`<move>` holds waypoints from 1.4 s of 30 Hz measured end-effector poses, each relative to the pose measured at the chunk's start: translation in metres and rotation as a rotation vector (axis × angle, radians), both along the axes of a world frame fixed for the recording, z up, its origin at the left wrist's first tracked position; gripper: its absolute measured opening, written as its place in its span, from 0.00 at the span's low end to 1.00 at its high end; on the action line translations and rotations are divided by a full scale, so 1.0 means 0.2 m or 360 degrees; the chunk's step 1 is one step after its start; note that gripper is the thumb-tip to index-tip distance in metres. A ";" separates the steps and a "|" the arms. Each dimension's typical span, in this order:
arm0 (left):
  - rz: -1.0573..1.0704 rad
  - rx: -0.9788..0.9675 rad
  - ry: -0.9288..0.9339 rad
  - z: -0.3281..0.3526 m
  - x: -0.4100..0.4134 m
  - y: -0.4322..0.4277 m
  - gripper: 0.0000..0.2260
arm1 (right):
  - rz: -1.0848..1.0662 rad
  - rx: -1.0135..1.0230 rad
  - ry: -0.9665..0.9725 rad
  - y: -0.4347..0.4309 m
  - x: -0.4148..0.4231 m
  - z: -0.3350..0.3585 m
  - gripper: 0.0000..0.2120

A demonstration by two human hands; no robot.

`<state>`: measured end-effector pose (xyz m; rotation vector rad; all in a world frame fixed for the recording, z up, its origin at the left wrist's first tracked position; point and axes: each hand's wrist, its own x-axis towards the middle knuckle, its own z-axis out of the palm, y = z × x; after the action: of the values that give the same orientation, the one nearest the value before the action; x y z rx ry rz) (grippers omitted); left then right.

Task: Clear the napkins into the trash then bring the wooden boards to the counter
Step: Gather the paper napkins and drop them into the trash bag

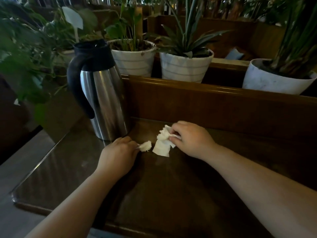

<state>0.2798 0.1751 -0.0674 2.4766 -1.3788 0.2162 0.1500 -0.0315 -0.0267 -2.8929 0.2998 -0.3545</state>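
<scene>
1. Larger napkin [162, 143]: crumpled and white, on the dark wooden table [171, 186] near its far edge, pinched at its upper part by the right hand [190, 140].
2. Small napkin wad [145, 146]: just left of the larger napkin, gripped at its left end by the fingertips of the left hand [118, 155].
3. Steel jug [101, 93]: black lid and handle, upright on the table behind the left hand.
4. White plant pots [185, 66]: in a row beyond the wooden partition [214, 103].
</scene>
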 end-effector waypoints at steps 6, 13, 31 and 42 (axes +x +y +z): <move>0.0011 -0.0049 0.0043 0.08 0.01 0.10 0.10 | 0.0062 -0.0085 0.0394 0.07 0.10 -0.12 0.20; -0.0042 -0.0058 0.0019 0.14 -0.02 0.07 0.11 | 0.0048 -0.0130 0.0254 0.11 0.07 -0.12 0.10; -0.0975 -0.0065 -0.0126 0.28 -1.04 -0.73 0.14 | -0.0792 -0.0078 -0.0031 -0.22 -1.37 0.03 0.06; -0.1452 0.0024 -0.0282 0.23 -2.26 -1.03 0.14 | -0.1410 0.0014 -0.0249 -0.17 -2.77 -0.09 0.09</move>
<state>-0.1715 -0.0302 -0.0218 1.6197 -2.4002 0.2097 -0.4034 -0.0648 -0.0452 -2.5225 1.5310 -0.6904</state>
